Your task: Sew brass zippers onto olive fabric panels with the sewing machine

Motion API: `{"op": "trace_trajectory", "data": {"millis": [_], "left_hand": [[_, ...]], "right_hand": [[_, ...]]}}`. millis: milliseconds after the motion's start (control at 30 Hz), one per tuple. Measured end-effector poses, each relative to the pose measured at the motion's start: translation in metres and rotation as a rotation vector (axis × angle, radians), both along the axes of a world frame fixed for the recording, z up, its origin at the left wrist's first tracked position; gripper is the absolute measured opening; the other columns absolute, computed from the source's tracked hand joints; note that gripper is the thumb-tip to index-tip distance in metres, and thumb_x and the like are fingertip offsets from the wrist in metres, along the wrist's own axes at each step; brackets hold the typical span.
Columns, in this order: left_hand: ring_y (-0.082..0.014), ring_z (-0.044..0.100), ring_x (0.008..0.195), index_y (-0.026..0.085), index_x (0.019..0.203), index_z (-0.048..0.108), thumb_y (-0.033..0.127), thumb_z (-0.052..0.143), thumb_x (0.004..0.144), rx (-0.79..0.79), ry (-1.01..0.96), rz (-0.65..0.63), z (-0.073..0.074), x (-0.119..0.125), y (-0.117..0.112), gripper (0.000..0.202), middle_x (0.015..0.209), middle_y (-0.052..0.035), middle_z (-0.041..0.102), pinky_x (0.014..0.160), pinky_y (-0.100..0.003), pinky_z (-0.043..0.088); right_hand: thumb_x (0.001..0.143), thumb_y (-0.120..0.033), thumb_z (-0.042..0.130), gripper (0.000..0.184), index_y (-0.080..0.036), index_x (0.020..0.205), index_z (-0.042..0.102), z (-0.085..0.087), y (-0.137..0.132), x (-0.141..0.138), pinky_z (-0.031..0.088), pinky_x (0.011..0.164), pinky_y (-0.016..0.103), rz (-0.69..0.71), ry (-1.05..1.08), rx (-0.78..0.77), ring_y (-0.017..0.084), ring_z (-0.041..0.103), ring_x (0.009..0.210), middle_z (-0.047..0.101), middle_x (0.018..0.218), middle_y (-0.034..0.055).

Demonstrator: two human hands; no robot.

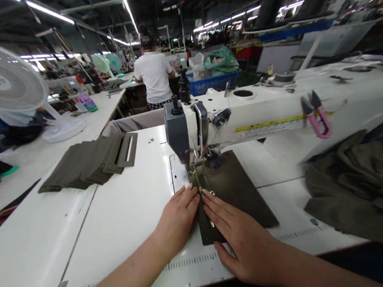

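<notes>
As the left hand [178,218] and right hand [245,241] press down with fingers spread open on a dark green cloth [239,193], a gold zipper [200,187], it seems, runs up to the sewing machine [177,133] on the white table [119,239].

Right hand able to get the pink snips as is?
Likely yes: the right hand is on the same side as the snips on the machine arm; nothing stands between them, though it would leave the panel.

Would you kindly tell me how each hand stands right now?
Left hand: open, fingertips on the olive fabric panel.
Right hand: open, flat on the same panel.
</notes>
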State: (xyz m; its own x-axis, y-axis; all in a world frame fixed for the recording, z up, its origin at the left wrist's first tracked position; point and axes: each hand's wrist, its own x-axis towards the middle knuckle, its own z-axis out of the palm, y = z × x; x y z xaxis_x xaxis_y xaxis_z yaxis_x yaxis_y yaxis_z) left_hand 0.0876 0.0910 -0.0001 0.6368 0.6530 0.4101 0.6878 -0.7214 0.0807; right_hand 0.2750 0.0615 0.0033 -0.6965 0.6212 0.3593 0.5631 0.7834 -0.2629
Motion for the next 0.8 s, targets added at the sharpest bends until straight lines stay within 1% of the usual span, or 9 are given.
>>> {"op": "trace_trajectory", "data": {"millis": [233,333,533,700,800], "left_hand": [[-0.0274,0.051,0.112,0.003,0.110,0.052,0.007,0.044,0.082,-0.019,0.068,0.002,0.003,0.003,0.007,0.029,0.115,-0.0189,0.056,0.096,-0.044,0.044],[-0.0268,0.051,0.112,0.004,0.110,0.051,0.008,0.043,0.083,-0.023,0.088,0.002,0.004,0.003,0.013,0.029,0.115,-0.0179,0.057,0.096,-0.043,0.044],[-0.0275,0.055,0.105,0.003,0.108,0.051,0.009,0.037,0.085,0.035,0.063,-0.024,0.008,0.003,0.029,0.027,0.109,-0.0179,0.058,0.090,-0.042,0.049],[-0.0265,0.056,0.101,0.008,0.106,0.052,0.008,0.038,0.084,0.024,0.048,-0.043,0.007,-0.001,0.043,0.026,0.101,-0.0158,0.060,0.087,-0.043,0.050],[-0.0271,0.056,0.099,0.009,0.105,0.053,0.008,0.041,0.082,0.031,0.042,-0.040,0.006,-0.003,0.047,0.026,0.100,-0.0153,0.060,0.084,-0.043,0.051]], "right_hand": [[0.073,-0.020,0.045,0.055,0.007,0.121,0.047,-0.004,0.008,-0.002,0.035,0.102,0.042,-0.016,0.043,0.027,0.030,0.031,0.126,0.041,0.131,0.0235],[0.073,-0.020,0.045,0.055,0.007,0.121,0.048,-0.004,0.014,-0.002,0.035,0.102,0.042,-0.009,0.047,0.036,0.030,0.032,0.126,0.042,0.130,0.0234],[0.072,-0.020,0.046,0.055,0.006,0.120,0.049,-0.006,0.029,-0.004,0.034,0.102,0.042,-0.013,0.047,0.017,0.030,0.032,0.126,0.042,0.130,0.0235],[0.072,-0.020,0.046,0.055,0.008,0.120,0.048,-0.005,0.038,-0.006,0.033,0.103,0.044,0.000,0.065,-0.004,0.030,0.031,0.127,0.043,0.129,0.0248],[0.074,-0.021,0.048,0.052,0.005,0.119,0.050,-0.001,0.044,-0.005,0.035,0.102,0.042,0.006,0.079,-0.030,0.029,0.037,0.123,0.047,0.126,0.0230]]}}
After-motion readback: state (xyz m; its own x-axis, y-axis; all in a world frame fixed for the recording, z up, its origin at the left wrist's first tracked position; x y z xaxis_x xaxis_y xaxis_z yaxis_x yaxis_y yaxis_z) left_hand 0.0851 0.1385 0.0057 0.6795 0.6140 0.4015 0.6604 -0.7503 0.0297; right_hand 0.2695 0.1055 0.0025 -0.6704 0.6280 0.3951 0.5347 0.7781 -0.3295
